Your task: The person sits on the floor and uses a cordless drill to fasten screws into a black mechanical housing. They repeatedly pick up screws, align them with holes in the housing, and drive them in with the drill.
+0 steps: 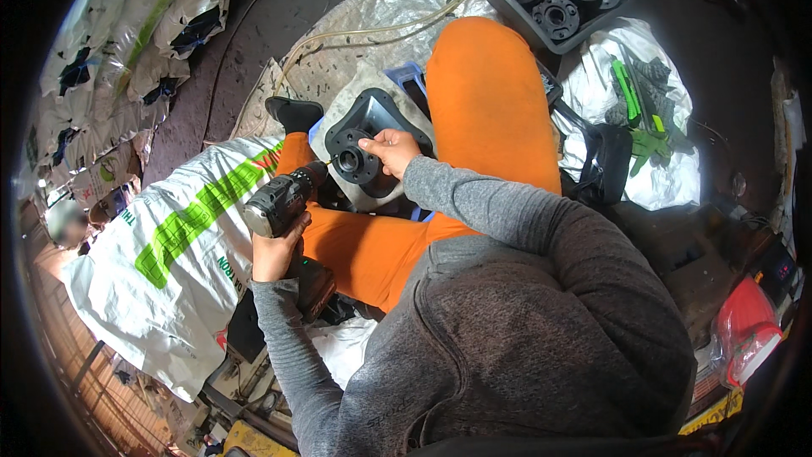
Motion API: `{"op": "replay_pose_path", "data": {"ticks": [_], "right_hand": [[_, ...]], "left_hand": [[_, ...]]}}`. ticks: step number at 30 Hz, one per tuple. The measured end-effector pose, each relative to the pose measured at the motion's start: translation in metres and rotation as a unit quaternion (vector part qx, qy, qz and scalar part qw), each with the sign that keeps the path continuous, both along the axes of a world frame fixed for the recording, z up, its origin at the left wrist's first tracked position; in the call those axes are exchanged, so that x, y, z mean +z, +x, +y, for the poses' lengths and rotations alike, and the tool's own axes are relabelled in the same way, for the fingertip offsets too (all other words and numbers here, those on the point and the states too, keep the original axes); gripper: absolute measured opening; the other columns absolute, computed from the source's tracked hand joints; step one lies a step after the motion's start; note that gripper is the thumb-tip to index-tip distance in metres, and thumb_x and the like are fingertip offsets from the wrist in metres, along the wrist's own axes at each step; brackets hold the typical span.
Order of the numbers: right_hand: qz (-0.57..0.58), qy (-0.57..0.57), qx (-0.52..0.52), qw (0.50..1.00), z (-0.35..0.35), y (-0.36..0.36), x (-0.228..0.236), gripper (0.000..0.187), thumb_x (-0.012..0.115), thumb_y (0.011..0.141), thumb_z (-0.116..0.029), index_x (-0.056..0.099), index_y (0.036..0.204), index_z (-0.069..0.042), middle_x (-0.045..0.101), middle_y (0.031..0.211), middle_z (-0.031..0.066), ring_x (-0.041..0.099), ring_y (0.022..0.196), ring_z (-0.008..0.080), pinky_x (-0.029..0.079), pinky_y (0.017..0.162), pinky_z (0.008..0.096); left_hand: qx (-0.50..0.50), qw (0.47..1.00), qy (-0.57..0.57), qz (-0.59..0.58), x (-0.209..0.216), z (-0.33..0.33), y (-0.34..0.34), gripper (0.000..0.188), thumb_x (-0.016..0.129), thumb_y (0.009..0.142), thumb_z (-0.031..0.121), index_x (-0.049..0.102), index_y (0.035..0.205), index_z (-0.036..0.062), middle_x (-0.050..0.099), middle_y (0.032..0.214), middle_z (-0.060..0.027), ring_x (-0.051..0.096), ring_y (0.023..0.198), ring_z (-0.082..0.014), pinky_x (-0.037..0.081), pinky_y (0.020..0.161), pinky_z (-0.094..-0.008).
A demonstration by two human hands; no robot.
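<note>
My left hand point(277, 256) is wrapped round the grip of a black cordless drill point(286, 200). The drill's chuck points up and right, and its bit reaches the edge of a black round flange point(365, 173) with a central bore and small holes. With thumb and fingers my right hand point(394, 152) grips this flange by its right side. Just beyond lies a black part with a square, round-cornered base plate point(377, 107), resting on a pale cloth between my orange-trousered legs. The flange partly covers that part, and my palm hides the flange's right edge.
A grey crate point(554, 49) of similar black round parts stands at the far right. Green-and-grey gloves point(650, 145) and a green-handled tool point(624, 89) lie on a white sack. A thin hose point(372, 31) crosses the plastic sheet. A large white sack point(178, 305) lies left.
</note>
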State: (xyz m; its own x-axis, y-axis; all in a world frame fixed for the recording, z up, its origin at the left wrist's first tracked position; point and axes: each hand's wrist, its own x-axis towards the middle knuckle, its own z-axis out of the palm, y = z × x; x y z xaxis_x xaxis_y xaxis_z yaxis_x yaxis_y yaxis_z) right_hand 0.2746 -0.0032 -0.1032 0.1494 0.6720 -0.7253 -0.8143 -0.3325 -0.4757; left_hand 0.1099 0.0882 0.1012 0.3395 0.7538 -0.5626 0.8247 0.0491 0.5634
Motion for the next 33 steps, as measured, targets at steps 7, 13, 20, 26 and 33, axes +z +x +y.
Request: {"op": "replay_pose_path", "data": {"ticks": [7,13,20,26,33], "right_hand": [[-0.277,-0.051,0.045,0.958,-0.005,-0.003,-0.008,0.037,0.075,0.078,-0.034,0.063,0.086,0.0,0.061,0.071,0.0069,0.056,0.062,0.0156,0.045,0.058,0.0312],[-0.292,-0.065,0.093,0.95,-0.009,0.002,-0.004,0.04,0.073,0.079,-0.037,0.063,0.087,0.001,0.066,0.079,0.0144,0.064,0.073,0.0237,0.05,0.07,0.0348],[-0.3,-0.033,0.043,0.953,-0.012,-0.002,-0.005,0.034,0.072,0.081,-0.033,0.061,0.081,-0.001,0.058,0.062,0.0044,0.051,0.056,0.0107,0.044,0.055,0.0294],[-0.331,-0.04,0.078,0.94,-0.014,0.004,0.002,0.034,0.073,0.081,-0.032,0.059,0.076,-0.002,0.054,0.059,0.003,0.045,0.054,0.0099,0.04,0.051,0.0302],[-0.409,-0.02,0.078,0.909,-0.007,0.003,-0.015,0.037,0.073,0.079,-0.037,0.06,0.075,-0.003,0.054,0.059,0.0045,0.047,0.055,0.013,0.041,0.053,0.032]], "left_hand": [[-0.066,0.997,0.003,0.047,0.006,0.004,0.021,0.031,0.072,0.078,0.006,0.062,0.107,0.0016,0.066,0.092,-0.0047,0.06,0.076,-0.0105,0.049,0.068,-0.026],[-0.152,0.987,0.051,-0.003,-0.003,0.013,0.025,0.033,0.069,0.078,0.003,0.062,0.11,0.0031,0.066,0.097,-0.007,0.062,0.083,-0.016,0.049,0.073,-0.0287],[-0.203,0.977,0.072,-0.006,-0.017,0.018,0.021,0.034,0.064,0.078,-0.004,0.06,0.112,0.0017,0.066,0.1,-0.0066,0.062,0.088,-0.0161,0.05,0.075,-0.0302],[-0.177,0.983,0.05,0.018,-0.015,0.022,0.025,0.035,0.07,0.077,0.011,0.063,0.111,0.0043,0.067,0.101,-0.013,0.066,0.093,-0.0254,0.051,0.081,-0.0346],[-0.047,0.996,0.069,-0.039,-0.012,-0.003,0.017,0.028,0.07,0.078,0.006,0.063,0.104,0.0032,0.058,0.069,0.0005,0.047,0.046,-0.0066,0.037,0.041,-0.0241]]}}
